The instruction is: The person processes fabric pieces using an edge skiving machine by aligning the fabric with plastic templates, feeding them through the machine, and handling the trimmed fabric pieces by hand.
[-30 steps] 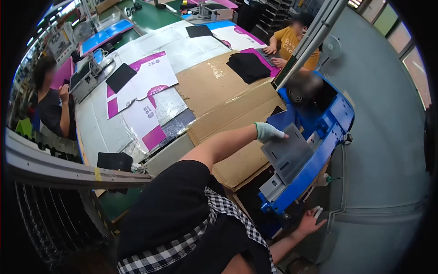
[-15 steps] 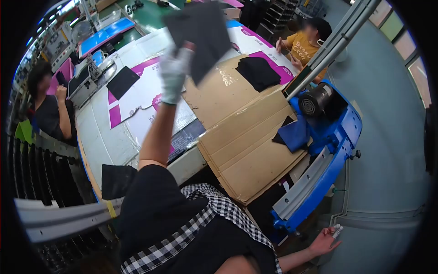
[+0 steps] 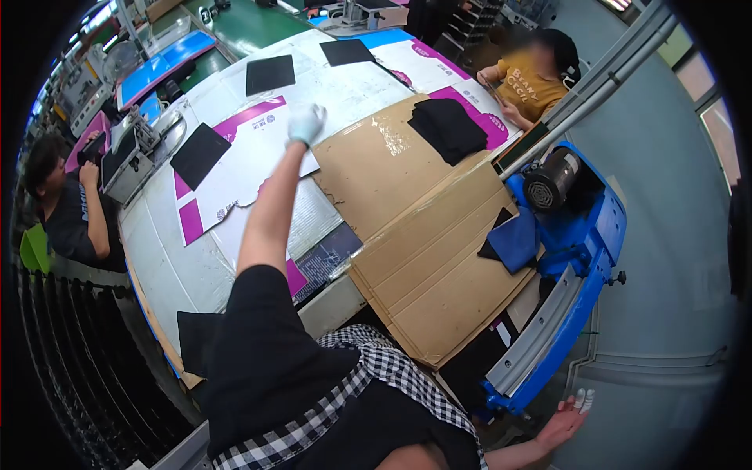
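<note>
My left hand (image 3: 305,125), in a white glove, reaches over the middle of the table with no sheet in it. Its fingers are blurred. Beyond it, two flat black sheets (image 3: 270,74) (image 3: 346,52) lie apart on the white table cover. Another black sheet (image 3: 201,157) rests on white and magenta printed card to the left. A pile of black sheets (image 3: 448,129) sits to the right of the glove. My right hand (image 3: 565,421) is low on the right, away from the table, fingers extended and white covers on two fingertips. It holds nothing visible.
Brown cardboard (image 3: 439,266) covers the near right of the table, with a dark blue piece (image 3: 515,241) on it. A blue machine with a motor (image 3: 552,180) stands at the right. One co-worker (image 3: 70,204) is at the left, another (image 3: 529,82) at the far right.
The black sheet has left my left hand, and the glove is lower over the table. Two black sheets now show flat at the far side. The view has shifted slightly.
</note>
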`<control>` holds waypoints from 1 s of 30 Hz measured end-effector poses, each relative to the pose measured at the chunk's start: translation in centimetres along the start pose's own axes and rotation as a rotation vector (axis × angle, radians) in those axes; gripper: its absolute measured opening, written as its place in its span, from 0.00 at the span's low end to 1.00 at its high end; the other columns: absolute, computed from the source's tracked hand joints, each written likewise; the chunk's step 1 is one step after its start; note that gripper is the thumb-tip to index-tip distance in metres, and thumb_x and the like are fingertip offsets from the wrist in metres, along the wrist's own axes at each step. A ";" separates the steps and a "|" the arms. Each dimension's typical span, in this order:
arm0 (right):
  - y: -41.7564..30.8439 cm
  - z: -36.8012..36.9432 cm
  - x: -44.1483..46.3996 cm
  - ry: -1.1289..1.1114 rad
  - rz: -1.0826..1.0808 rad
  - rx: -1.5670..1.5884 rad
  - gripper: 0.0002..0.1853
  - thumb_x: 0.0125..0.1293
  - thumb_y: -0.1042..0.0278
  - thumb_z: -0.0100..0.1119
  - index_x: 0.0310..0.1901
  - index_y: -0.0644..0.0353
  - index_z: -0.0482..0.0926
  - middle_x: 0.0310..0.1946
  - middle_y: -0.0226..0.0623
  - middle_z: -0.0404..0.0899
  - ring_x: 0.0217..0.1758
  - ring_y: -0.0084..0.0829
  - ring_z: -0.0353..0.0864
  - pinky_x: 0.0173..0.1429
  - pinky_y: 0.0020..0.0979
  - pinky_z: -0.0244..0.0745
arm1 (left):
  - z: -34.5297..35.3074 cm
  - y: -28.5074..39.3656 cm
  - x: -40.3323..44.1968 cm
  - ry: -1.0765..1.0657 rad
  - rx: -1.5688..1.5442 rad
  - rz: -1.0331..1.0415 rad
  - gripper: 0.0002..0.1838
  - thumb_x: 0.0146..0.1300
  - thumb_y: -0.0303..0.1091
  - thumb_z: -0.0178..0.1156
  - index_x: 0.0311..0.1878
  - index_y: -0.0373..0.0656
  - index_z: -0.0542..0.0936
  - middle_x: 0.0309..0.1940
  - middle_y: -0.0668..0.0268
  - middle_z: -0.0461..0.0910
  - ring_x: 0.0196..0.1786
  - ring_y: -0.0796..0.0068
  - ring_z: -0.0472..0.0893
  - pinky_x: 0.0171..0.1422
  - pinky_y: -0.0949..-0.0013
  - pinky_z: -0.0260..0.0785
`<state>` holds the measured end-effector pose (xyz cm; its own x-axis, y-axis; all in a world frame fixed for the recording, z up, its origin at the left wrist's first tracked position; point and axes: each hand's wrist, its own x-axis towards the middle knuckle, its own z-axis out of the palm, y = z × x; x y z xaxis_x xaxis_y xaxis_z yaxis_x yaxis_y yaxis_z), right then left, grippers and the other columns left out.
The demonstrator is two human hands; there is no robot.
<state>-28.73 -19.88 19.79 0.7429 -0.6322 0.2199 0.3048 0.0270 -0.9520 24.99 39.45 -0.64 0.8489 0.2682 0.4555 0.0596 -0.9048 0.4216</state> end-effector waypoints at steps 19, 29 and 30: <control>1.2 8.5 -1.7 0.256 0.063 -1.094 0.17 0.62 0.61 0.57 0.49 0.62 0.76 0.25 0.38 0.80 0.25 0.22 0.76 0.33 0.27 0.71 | -4.5 25.1 -30.5 -1.367 -1.530 -0.236 0.10 0.64 0.28 0.45 0.45 0.37 0.72 0.35 0.63 0.78 0.35 0.76 0.78 0.37 0.74 0.71; 1.4 9.3 -1.4 0.453 0.072 -1.175 0.16 0.63 0.60 0.57 0.48 0.61 0.78 0.22 0.35 0.79 0.19 0.18 0.72 0.26 0.23 0.67 | -5.5 28.3 -31.0 -1.802 -1.896 -0.426 0.09 0.65 0.31 0.50 0.47 0.40 0.71 0.40 0.63 0.76 0.40 0.74 0.76 0.43 0.73 0.69; 1.5 9.2 -1.4 0.455 0.059 -1.155 0.16 0.63 0.61 0.56 0.48 0.61 0.78 0.22 0.35 0.80 0.18 0.17 0.72 0.25 0.22 0.67 | -5.8 28.2 -31.1 -1.810 -1.920 -0.427 0.09 0.65 0.31 0.50 0.46 0.40 0.71 0.40 0.64 0.76 0.40 0.74 0.76 0.43 0.73 0.69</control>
<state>-23.81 -11.82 20.00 0.3934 -0.8704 0.2959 -0.5965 -0.4866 -0.6383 -2.73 7.48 1.63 0.3969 -0.9178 -0.0143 0.7782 0.3282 0.5355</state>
